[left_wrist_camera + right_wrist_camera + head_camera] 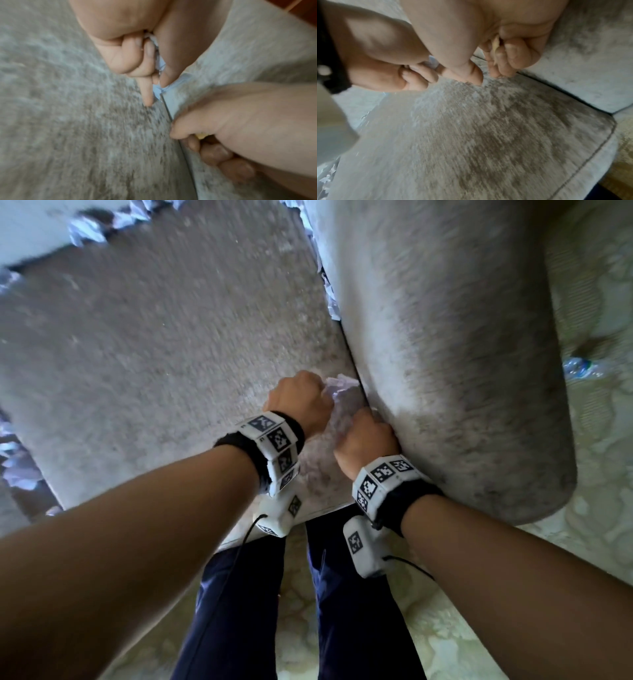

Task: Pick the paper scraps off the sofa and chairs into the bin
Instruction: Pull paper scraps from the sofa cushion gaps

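Both hands work at the seam between the grey sofa seat cushion [154, 354] and the armrest [445, 337]. My left hand [308, 395] grips crumpled white paper scraps [160, 63] in its curled fingers. Its thumb and outstretched forefinger pinch another pale scrap [157, 90] lodged at the seam. My right hand [366, 440] is fisted just nearer me, against the armrest. A small yellowish scrap [495, 44] shows between its curled fingers [513, 54]. White paper [337, 386] shows between the two hands in the head view. The bin is out of view.
More paper scraps [330, 292] lie farther along the same seam. Others sit at the back of the seat [92, 227] and beyond the cushion's left edge [17, 467]. A crushed plastic bottle [579, 368] lies on the patterned floor right of the armrest.
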Demonstrator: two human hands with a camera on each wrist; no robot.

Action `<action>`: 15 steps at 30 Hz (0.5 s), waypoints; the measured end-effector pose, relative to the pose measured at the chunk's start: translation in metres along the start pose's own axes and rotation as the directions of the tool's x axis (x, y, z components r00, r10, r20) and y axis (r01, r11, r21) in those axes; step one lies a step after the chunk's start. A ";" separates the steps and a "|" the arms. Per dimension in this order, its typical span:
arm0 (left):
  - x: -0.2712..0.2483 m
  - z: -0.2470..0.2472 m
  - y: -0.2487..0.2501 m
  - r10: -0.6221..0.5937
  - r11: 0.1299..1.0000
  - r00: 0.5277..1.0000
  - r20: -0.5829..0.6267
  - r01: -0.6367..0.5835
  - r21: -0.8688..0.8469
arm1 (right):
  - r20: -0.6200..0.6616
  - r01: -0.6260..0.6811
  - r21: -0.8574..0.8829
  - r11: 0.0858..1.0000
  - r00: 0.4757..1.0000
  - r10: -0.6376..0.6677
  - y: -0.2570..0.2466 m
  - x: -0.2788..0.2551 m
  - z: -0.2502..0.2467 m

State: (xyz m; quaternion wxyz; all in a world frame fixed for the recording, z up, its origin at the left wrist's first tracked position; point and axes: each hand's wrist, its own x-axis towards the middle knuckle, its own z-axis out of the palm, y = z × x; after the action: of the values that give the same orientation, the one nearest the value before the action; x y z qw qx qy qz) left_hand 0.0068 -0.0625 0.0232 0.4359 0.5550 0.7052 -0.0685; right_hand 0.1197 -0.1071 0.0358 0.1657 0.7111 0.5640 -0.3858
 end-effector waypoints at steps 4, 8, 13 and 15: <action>-0.014 -0.027 -0.006 -0.089 0.994 0.992 -0.090 0.083 -0.070 | 0.004 -0.061 0.059 0.996 0.998 0.061 -0.016 0.007 -0.017; -0.017 -0.043 -0.014 -0.168 0.964 0.977 -0.130 0.136 -0.227 | -0.017 -0.044 0.075 0.996 0.999 0.045 -0.035 0.018 -0.032; -0.005 -0.045 -0.025 -0.182 0.922 0.956 -0.228 0.085 -0.379 | -0.074 0.006 0.032 0.999 0.997 -0.004 -0.059 0.042 -0.041; -0.002 -0.037 -0.035 -0.190 0.898 0.951 -0.244 0.067 -0.434 | -0.106 0.019 0.005 1.000 0.994 -0.019 -0.068 0.052 -0.040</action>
State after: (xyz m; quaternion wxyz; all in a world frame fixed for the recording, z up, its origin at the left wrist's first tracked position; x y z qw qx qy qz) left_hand -0.0426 -0.0554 0.0341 0.4353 0.4037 0.7932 0.1355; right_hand 0.0745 -0.0237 0.0368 0.1299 0.7257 0.5776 -0.3506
